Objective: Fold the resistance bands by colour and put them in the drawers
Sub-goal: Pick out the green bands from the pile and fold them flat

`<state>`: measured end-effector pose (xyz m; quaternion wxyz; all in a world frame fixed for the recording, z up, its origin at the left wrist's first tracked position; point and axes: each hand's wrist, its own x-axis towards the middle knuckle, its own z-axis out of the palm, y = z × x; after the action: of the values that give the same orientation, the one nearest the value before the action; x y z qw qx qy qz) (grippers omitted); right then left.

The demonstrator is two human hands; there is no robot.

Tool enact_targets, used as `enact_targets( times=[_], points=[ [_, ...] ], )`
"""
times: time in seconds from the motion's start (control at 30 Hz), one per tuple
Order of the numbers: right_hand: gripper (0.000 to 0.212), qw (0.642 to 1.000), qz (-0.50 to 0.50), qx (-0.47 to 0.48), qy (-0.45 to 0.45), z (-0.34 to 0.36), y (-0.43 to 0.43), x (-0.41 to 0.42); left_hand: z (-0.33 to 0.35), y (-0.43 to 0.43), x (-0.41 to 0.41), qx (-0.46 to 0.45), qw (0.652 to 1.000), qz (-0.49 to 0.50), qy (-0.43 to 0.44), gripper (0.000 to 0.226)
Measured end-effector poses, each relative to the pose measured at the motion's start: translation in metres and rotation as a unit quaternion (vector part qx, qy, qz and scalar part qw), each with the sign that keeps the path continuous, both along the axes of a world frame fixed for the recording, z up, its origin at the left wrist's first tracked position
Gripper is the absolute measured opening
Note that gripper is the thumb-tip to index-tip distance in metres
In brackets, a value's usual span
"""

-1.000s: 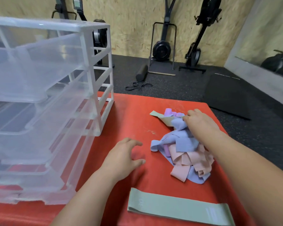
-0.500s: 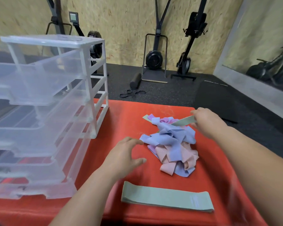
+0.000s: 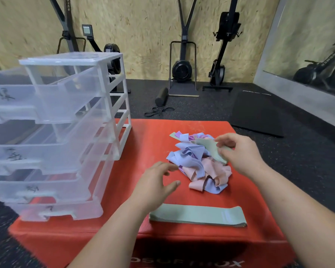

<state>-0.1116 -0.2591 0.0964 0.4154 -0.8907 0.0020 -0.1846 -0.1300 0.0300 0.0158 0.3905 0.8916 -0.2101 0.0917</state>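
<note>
Right hand (image 3: 240, 153) had pulled a green band (image 3: 211, 149) free of the pile (image 3: 190, 157) (pinched between fingertips). Left hand (image 3: 155, 184) hovered open, empty, so folding's probably next.

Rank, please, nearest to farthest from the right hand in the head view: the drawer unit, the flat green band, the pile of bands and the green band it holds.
1. held green band, pinched in the right hand itself.
2. pile of bands, just below and left of it.
3. flat green band, lying nearer the person.
4. drawer unit, far left.
</note>
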Motion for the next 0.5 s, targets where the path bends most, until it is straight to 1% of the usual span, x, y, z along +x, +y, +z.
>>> enact_targets(
  times=[0.07,0.17,0.27,0.33,0.4,0.5],
  points=[
    [0.033,0.997,0.009,0.071,0.012,-0.021,0.005,-0.016,-0.001,-0.007,-0.007,-0.006,1.0,-0.011,0.004,0.038],
    [0.028,0.982,0.025,0.184,0.036,-0.053,0.015,-0.036,-0.002,-0.019,-0.015,-0.016,0.999,-0.031,0.019,0.039],
    [0.022,0.966,0.062,0.246,0.059,-0.076,0.024,-0.048,-0.006,-0.029,-0.018,-0.021,0.998,-0.045,0.045,0.041],
    [0.026,0.952,0.092,0.279,0.085,-0.082,0.028,-0.049,-0.008,-0.034,-0.018,-0.021,0.997,-0.042,0.067,0.04],
    [0.035,0.938,0.113,0.312,0.099,-0.085,0.032,-0.046,-0.009,-0.039,-0.015,-0.034,0.995,-0.039,0.088,0.039],
    [0.049,0.928,0.138,0.333,0.098,-0.089,0.044,-0.044,-0.008,-0.046,-0.009,-0.052,0.993,-0.035,0.101,0.043]
  ],
)
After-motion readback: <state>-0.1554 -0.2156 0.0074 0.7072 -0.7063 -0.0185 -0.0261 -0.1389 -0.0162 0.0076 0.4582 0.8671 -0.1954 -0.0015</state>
